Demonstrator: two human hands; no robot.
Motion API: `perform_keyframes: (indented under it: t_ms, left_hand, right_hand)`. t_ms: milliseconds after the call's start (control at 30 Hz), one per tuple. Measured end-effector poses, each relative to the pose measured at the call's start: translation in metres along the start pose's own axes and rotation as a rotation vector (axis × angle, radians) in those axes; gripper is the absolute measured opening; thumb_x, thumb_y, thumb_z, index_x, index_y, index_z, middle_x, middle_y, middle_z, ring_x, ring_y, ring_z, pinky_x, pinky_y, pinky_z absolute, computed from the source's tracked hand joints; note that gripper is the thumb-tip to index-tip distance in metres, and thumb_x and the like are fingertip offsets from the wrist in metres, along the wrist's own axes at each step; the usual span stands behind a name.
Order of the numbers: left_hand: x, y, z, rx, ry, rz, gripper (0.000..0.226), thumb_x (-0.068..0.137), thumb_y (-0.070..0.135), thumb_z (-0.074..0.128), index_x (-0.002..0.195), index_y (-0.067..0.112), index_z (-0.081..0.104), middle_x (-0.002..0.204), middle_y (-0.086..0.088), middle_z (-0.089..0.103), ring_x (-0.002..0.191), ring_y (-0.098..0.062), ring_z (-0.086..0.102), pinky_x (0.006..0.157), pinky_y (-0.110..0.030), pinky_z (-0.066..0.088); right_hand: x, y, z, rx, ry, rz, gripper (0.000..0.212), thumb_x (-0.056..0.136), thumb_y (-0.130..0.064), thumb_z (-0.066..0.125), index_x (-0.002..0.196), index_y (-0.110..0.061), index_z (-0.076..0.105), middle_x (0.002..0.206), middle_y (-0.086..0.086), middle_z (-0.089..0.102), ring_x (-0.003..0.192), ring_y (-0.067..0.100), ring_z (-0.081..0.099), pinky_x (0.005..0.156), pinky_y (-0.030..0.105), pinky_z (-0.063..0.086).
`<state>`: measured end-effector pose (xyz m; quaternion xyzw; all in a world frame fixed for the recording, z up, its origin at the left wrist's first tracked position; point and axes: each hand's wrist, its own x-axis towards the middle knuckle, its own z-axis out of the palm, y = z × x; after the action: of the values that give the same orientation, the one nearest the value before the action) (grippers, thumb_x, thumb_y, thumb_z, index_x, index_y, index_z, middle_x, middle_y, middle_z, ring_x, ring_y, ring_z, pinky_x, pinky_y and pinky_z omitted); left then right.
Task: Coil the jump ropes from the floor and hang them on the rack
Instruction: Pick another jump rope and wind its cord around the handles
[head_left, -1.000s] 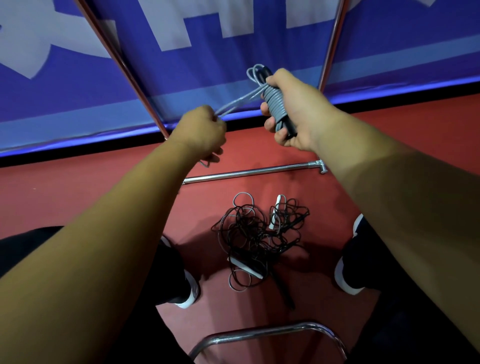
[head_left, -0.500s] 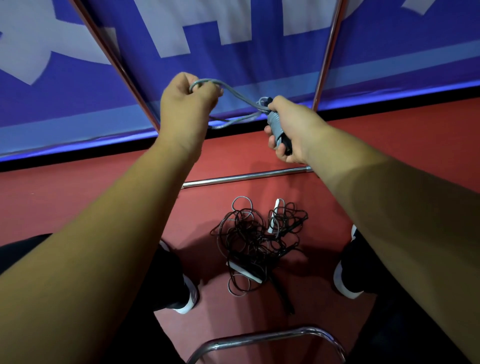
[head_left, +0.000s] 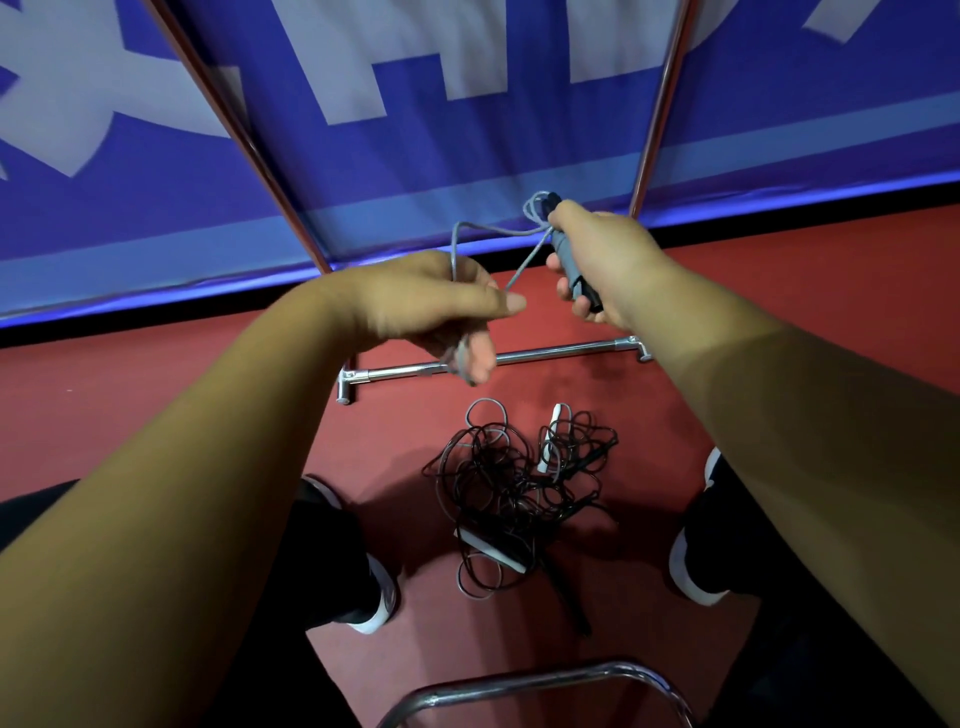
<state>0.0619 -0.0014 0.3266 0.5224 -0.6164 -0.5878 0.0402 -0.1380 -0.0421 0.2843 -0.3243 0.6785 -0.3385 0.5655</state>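
Observation:
My right hand (head_left: 605, 265) grips the dark handles of a grey jump rope (head_left: 571, 260), with cord wound round them and small loops sticking out at the top. A loose grey strand (head_left: 485, 228) arcs from there to my left hand (head_left: 441, 312), which holds the cord's free end in curled fingers. Both hands are raised in front of the metal rack (head_left: 550, 352). On the red floor between my feet lies a tangled pile of black jump ropes (head_left: 514, 483) with white and black handles.
The rack's two slanted uprights (head_left: 657, 104) rise against a blue banner. Its chrome base bar lies on the floor beyond the pile, and a curved chrome tube (head_left: 524, 686) sits at the bottom of the view. My two shoes (head_left: 691, 566) flank the pile.
My left hand has dropped from high beside the left upright down and toward the right hand, carrying the grey strand around. The right hand holds the handles at about the same place.

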Motion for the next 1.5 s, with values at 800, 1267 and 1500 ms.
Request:
perform_keyframes:
  t_ms: [800,1267,1500]
  left_hand:
    - [0.021,-0.024,-0.035,-0.586,0.675,-0.015,0.053,0.091,-0.012,0.047,0.135,0.017,0.050,0.096,0.000,0.081,0.074,-0.021,0.068,0.071,-0.031,0.051]
    - [0.006,-0.010,-0.023,-0.061,0.310,0.182,0.060,0.109,0.053,0.036,0.100,0.016,0.082,0.056,-0.008,0.049,0.053,-0.024,0.037,0.053,-0.030,0.034]
    - [0.001,-0.012,-0.030,-0.710,0.026,0.073,0.045,0.082,0.017,0.053,0.121,0.000,0.068,0.093,-0.017,0.073,0.057,-0.022,0.056,0.078,-0.040,0.059]
  right_hand:
    - [-0.010,-0.003,0.014,-0.225,-0.034,-0.346,0.026,0.095,-0.042,0.058,0.104,-0.021,0.071,0.088,0.002,0.078,0.053,0.016,0.058,0.045,0.024,0.039]
    - [-0.008,-0.015,0.000,0.024,0.076,-0.177,0.026,0.097,-0.047,0.058,0.103,-0.022,0.064,0.086,0.001,0.071,0.057,0.019,0.054,0.048,0.024,0.037]
    - [-0.021,-0.017,0.006,-0.111,-0.162,-0.291,0.018,0.101,-0.041,0.060,0.102,-0.025,0.069,0.086,0.002,0.073,0.057,0.021,0.056,0.047,0.025,0.037]
